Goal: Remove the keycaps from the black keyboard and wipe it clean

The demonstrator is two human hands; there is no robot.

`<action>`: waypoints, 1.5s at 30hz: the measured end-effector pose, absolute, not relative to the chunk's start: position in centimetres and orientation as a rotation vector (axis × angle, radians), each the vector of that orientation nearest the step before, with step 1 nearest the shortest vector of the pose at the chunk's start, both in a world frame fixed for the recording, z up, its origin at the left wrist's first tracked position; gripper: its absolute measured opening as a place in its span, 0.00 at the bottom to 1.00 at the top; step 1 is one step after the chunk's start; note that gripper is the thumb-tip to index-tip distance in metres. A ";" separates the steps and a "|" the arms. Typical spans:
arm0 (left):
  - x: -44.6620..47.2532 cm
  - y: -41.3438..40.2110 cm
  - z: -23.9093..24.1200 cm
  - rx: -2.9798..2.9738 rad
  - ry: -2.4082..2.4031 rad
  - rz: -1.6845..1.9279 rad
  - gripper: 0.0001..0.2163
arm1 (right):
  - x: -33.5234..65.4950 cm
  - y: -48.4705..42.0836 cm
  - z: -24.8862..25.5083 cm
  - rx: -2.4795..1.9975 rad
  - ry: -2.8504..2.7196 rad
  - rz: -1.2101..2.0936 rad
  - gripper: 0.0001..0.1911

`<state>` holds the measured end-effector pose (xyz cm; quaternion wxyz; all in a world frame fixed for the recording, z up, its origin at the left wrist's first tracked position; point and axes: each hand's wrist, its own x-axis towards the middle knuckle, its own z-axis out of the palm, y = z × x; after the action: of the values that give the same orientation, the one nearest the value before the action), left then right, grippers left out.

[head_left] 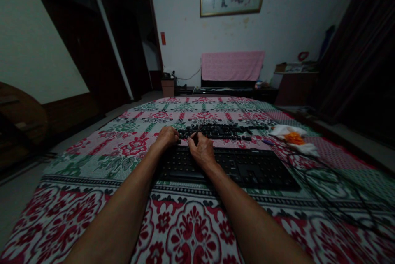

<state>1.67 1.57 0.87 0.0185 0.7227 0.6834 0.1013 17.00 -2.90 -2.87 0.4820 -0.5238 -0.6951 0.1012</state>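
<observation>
- Nearest the camera, both forearms reach out over a flowered bedspread; the cloth is soft and uneven, so I judge that anything small set on it can tip or sink into a fold.
- Keyboard lies flat on the bedspread just under the wrists. Its cable loops loose to the right; a snagged arm could drag the board.
- Right hand: at the far edge of the keyboard, thumb and forefinger drawn close together. Too dim to tell whether they pinch anything.
- Left hand: knuckles up, fingers curled under, tips hidden; cannot tell whether it holds anything.
- Loose black keys lie in a heap just beyond the keyboard, touching both hands' fingertips. Risk: a nudge scatters them, and dark keys on the busy pattern in this light would be hard to find.
- White cloths with an orange scrap sit right of the heap, near the bed's edge.
</observation>
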 end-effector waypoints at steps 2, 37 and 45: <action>1.4 1.5 1.1 2.252 2.090 0.320 0.11 | 17.0 -2.9 -2.8 -1.277 -1.698 0.258 0.07; -0.9 -3.1 -0.7 2.387 1.901 0.422 0.15 | 17.2 -4.2 -1.2 -0.911 -1.862 0.791 0.09; -0.7 -3.7 -2.0 2.313 1.955 0.569 0.16 | 19.9 -8.2 -1.3 -0.824 -1.851 0.980 0.10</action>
<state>-0.66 -3.74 -2.05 0.0301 0.7504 0.6340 0.1845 19.91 -8.23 -1.30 0.4308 -0.3303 -0.7422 0.3930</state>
